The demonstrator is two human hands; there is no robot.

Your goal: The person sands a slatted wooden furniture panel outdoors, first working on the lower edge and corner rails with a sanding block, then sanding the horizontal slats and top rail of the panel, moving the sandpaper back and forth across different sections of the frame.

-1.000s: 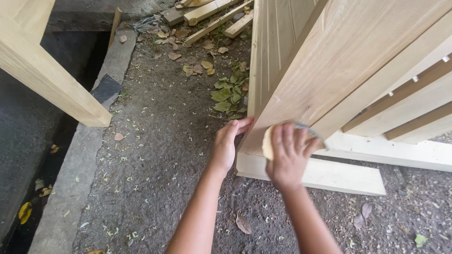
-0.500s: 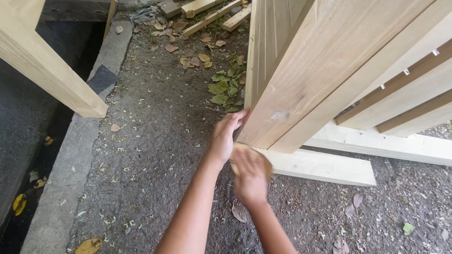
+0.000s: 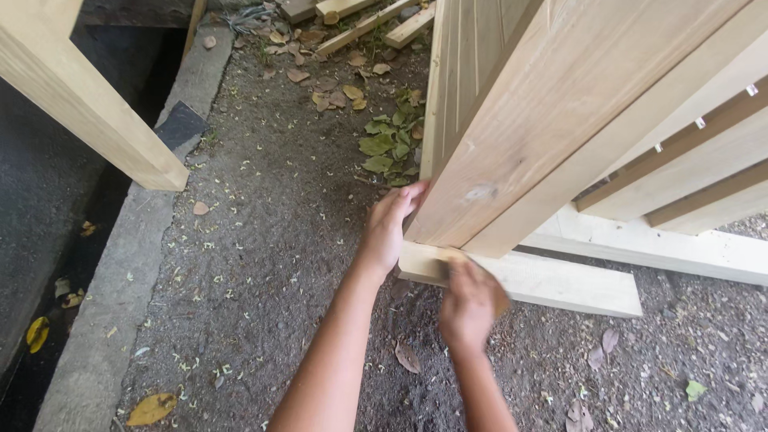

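A slatted wooden frame [image 3: 608,120] fills the upper right, its broad pale post slanting down to the middle of the view. Under the post lies a flat base board [image 3: 560,282] on the dirt ground [image 3: 264,240], running off to the right. A second bare beam [image 3: 88,104] crosses the upper left corner, well apart from the frame, above a concrete kerb [image 3: 120,320] that borders a dark drain. Offcuts of timber [image 3: 360,20] lie at the top edge, and green leaves [image 3: 388,144] sit near the frame's left edge.

The left hand [image 3: 392,228] presses against the lower left edge of the post — fingers curled around the corner, thumb side toward the ground, a bracing hold rather than a full clench. How far the fingers wrap behind the wood cannot be told.

The right hand [image 3: 470,302] is blurred by motion. It lies flat over a tan sanding pad [image 3: 454,258], fingers closed down on it from above, and only a small edge of the pad shows past the knuckles. The pad touches the near end of the base board, just below the foot of the post — directly beside the left hand, the two wrists near each other.

Dry brown leaves [image 3: 406,356] lie scattered on the dirt below the forearms.
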